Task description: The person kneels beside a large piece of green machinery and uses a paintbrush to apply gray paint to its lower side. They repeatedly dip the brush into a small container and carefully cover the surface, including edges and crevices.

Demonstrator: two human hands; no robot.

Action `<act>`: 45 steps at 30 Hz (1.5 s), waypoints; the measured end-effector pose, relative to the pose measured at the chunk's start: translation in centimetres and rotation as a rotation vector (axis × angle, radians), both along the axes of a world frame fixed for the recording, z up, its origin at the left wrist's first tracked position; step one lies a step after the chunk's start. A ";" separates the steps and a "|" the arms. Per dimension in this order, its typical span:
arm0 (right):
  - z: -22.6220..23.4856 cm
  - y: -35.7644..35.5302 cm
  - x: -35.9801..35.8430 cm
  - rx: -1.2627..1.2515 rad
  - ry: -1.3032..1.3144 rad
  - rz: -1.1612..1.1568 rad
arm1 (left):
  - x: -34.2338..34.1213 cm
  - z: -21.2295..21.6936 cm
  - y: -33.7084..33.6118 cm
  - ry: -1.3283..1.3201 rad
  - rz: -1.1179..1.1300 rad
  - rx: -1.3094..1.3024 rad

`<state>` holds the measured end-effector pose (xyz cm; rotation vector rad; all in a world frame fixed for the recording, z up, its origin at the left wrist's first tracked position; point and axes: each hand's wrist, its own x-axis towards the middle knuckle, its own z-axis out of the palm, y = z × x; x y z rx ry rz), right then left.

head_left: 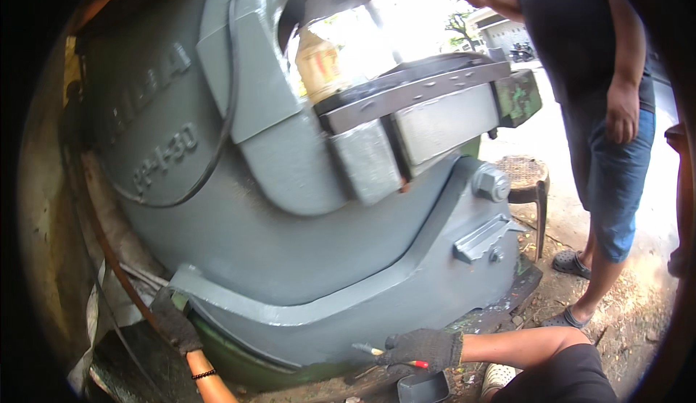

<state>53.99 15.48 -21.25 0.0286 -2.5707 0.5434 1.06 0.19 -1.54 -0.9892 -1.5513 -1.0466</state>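
My right hand [424,350], in a dark knit glove, is closed around a small paintbrush [368,349]. The brush's pale end points left, and a red handle tip shows below the fingers. Just under that hand sits a small dark tray [424,388]. A big grey-painted machine [326,258] fills the middle, with green patches along its bottom edge. At its lower left corner is my left hand [175,327], also gloved, with a dark bracelet on the wrist. That hand is against or close to the machine's base; its fingers are too dark to make out.
A person [580,77] in dark shirt and blue shorts stands at right, beside a round stool [522,171]. On the machine's ledge stands a yellowish container [317,62]. A black cable [225,127] hangs across its left side; a brown hose [119,272] runs down the left.
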 end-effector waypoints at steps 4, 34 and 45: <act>0.5 2.4 1.9 0.093 -0.084 -0.020 | -6.1 -0.9 0.8 -0.094 -0.125 0.083; 3.8 6.2 6.8 0.104 -0.083 -0.198 | 0.6 2.4 1.2 -0.328 0.266 0.032; 5.0 5.1 7.1 0.032 -0.029 -0.182 | 2.8 1.9 2.1 -0.276 0.249 0.091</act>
